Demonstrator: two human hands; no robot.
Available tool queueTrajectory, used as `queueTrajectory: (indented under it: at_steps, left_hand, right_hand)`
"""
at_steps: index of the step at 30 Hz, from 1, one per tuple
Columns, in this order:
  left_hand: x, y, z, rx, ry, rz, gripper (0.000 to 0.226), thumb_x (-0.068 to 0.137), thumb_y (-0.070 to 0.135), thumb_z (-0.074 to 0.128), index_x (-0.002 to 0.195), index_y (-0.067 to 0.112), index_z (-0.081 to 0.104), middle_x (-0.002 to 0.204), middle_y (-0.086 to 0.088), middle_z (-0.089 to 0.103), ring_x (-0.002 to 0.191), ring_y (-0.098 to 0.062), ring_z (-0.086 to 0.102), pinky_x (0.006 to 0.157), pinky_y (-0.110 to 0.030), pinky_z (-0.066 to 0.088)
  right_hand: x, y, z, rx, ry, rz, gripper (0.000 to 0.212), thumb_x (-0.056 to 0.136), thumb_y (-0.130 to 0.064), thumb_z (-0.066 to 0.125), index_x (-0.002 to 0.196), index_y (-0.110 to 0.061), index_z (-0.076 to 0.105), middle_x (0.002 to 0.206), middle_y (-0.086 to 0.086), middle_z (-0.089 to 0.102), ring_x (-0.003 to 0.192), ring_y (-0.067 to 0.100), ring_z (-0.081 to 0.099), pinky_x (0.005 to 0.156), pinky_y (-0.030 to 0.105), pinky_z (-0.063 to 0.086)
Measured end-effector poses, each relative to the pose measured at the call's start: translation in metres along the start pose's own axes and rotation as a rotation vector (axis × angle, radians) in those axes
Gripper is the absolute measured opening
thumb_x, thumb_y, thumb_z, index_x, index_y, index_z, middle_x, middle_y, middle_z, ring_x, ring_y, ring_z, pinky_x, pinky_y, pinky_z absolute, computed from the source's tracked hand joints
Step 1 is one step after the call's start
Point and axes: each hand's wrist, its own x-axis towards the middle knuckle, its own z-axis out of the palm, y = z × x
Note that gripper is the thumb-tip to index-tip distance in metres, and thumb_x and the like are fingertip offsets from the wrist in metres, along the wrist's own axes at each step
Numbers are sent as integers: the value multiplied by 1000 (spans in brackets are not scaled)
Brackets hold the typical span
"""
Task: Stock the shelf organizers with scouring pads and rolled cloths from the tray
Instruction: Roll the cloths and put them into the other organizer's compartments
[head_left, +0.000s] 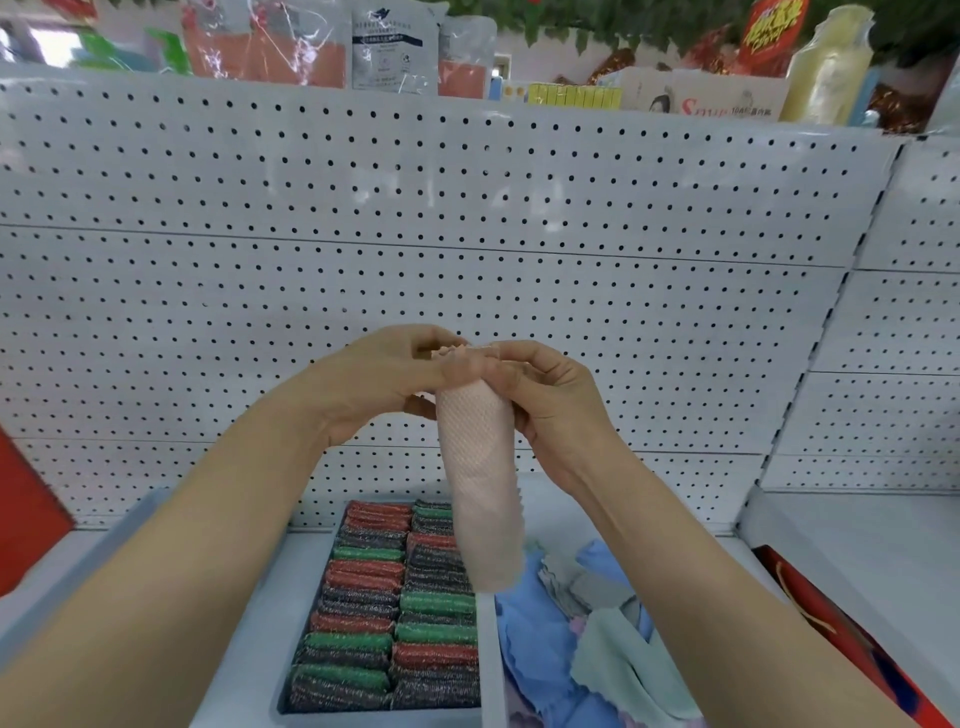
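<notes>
Filling the whole back of the view: a white perforated metal back panel (467, 249) dotted with rows of small dark holes, with a second section of it angling off at the right. Running below it: a pale grey shelf (857, 545), carrying everything else.

Lining the ledge above the panel: clear plastic packets of orange cloth (270, 47), a grey printed pouch (387, 49), a small row of yellow boxes (574, 96) and a tall pale-yellow plastic bottle (828, 67), all well apart from the hands.

Sitting on the shelf at lower centre: a light grey plastic shelf organizer (260, 639), packed in two rows with glittery scouring pads in red, green and dark grey (395, 613), pads touching one another edge to edge. Lying just beside it on the right, across a pale divider: a loose heap of flat cloths in light blue, mint green and grey (587, 639). Showing at the far right edge: a red carton (852, 649).

Hanging over the organizer and the cloth heap, well clear of both: a pale pink textured rolled cloth (480, 478), long and nearly upright, lower end tilting slightly right, scalloped edge showing at the top.

Gripping the roll's upper end from the left: the left hand (384, 379), grip pinching the cloth between thumb and curled fingers. Gripping the same end from the right: the right hand (540, 395), grip likewise curling round and pinching the cloth, fingertips of both hands almost meeting at the top.
</notes>
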Motion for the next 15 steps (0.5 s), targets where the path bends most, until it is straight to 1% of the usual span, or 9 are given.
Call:
queueTrajectory:
  at_steps: [1,3,5,7,9,11,12,14,15]
  left_hand:
    - [1,2,1,76,32,5,48,73,38,85,110,11,69,101,-3,75,94,-17,71,82,-29,58]
    - [4,7,3,121,109,-5,34,74,22,84,103,8,71,97,-6,76,90,-17,72,81,-27,59]
    - [8,10,2,94,134,-32,32,74,17,83,101,4,70,93,-8,76,87,-18,73,82,-29,60]
    - [10,11,3,71,147,-43,29,75,14,82,98,1,69,89,-8,75,80,-15,72,79,-28,60]
    - [11,12,7,78,156,-29,20,77,13,81,91,3,68,85,-7,72,75,-12,70,75,-25,60]
    - [12,13,12,79,164,-4,14,80,13,79,86,8,67,84,-7,70,74,-12,68,73,-26,59]
    - [13,13,12,75,180,5,13,81,13,78,85,10,66,83,-6,69,73,-12,66,70,-25,58]
    - [14,14,9,58,236,6,14,83,14,77,90,8,66,85,-7,69,72,-13,66,68,-25,59]
    - [15,14,6,39,263,0,17,84,14,76,94,5,66,90,-9,71,75,-15,67,73,-29,60]
  right_hand:
    - [0,0,0,0,5,0,22,77,-8,76,98,-8,72,90,14,75,78,23,70,66,30,57]
    - [1,-2,-1,10,9,9,33,72,-15,79,103,-11,69,87,15,75,75,24,69,66,31,58]
    - [2,-2,-3,4,15,11,36,69,-19,79,102,-13,67,81,12,74,70,22,68,63,31,56]
    - [2,0,-6,-26,41,13,30,70,-19,79,96,-13,65,71,9,71,61,18,65,54,26,53]
    - [2,4,-9,-25,57,14,23,73,-18,77,88,-13,61,66,7,68,57,14,62,50,23,49]
    - [1,8,-11,-26,43,14,23,75,-24,76,87,-14,60,70,8,68,63,16,63,56,25,52]
    - [-1,12,-12,-51,21,18,26,76,-27,75,92,-14,61,78,9,70,70,19,65,63,28,55]
    - [-7,21,-12,-142,-52,56,37,79,-26,75,111,-13,61,97,5,73,90,19,70,77,32,58]
    - [-11,28,-13,-206,-101,78,43,82,-23,76,120,-14,59,106,2,73,98,18,70,84,34,58]
